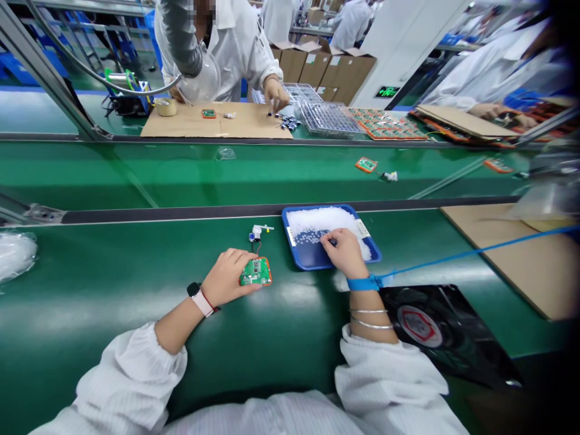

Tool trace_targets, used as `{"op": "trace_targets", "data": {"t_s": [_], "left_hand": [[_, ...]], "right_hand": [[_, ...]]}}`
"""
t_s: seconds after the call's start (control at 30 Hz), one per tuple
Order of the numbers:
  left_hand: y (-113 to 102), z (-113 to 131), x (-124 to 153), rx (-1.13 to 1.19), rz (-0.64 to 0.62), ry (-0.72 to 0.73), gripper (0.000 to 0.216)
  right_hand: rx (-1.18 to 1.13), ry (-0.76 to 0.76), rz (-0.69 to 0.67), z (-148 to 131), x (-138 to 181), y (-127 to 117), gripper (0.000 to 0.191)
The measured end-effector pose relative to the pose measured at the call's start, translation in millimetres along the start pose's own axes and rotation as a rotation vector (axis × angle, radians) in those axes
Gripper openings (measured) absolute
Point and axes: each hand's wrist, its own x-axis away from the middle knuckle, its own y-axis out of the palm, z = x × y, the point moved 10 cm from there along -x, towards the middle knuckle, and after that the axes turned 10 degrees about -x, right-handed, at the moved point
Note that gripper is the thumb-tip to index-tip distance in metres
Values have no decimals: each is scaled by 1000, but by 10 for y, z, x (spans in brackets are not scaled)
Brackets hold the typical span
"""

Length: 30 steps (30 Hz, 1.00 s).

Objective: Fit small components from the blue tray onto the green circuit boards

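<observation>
Under my left hand [229,278] lies a green circuit board [256,272] with an orange edge; my thumb and fingers grip it from the left. Thin wires lead from the board up to a small white and blue part [257,234] lying on the green bench. My right hand [343,246] is over a blue tray [308,257] of small white pieces [312,220], its thumb and fingertips pinched together. Something small and dark shows at those fingertips, too small to name. A blue strap [364,283] circles my right wrist.
A black panel [453,332] and a cardboard sheet [512,254] lie to the right, a clear plastic bag [16,254] at far left. A blue cord [475,251] runs right from my wrist. Beyond the rail, another board [366,164] lies on the green strip; a co-worker's hand [275,93] works opposite.
</observation>
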Motion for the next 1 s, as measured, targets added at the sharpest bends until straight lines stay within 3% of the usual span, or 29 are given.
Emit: {"op": "trace_targets", "data": {"t_s": [0.17, 0.3, 0.4, 0.47, 0.57, 0.77, 1.0], "left_hand": [[-61, -59, -26, 121, 58, -31, 36], [-148, -125, -59, 253, 170, -93, 15], [-155, -154, -70, 310, 206, -131, 14], [-146, -161, -71, 317, 210, -145, 11], [-132, -161, -71, 297, 203, -148, 9], [-74, -158, -107, 231, 163, -172, 11], [33, -251, -233, 174, -3, -281, 12]], "right_hand": [[-36, -16, -27, -130, -9, -63, 14], [-305, -167, 14, -837, 151, -37, 13], [-529, -273, -187, -1442, 383, 318, 11], [-606, -289, -277, -1653, 510, 528, 11], [-653, -269, -323, -1684, 585, 703, 11], [-633, -245, -369, -1563, 574, 804, 11], [-620, -128, -442, -1447, 532, 953, 13]]}}
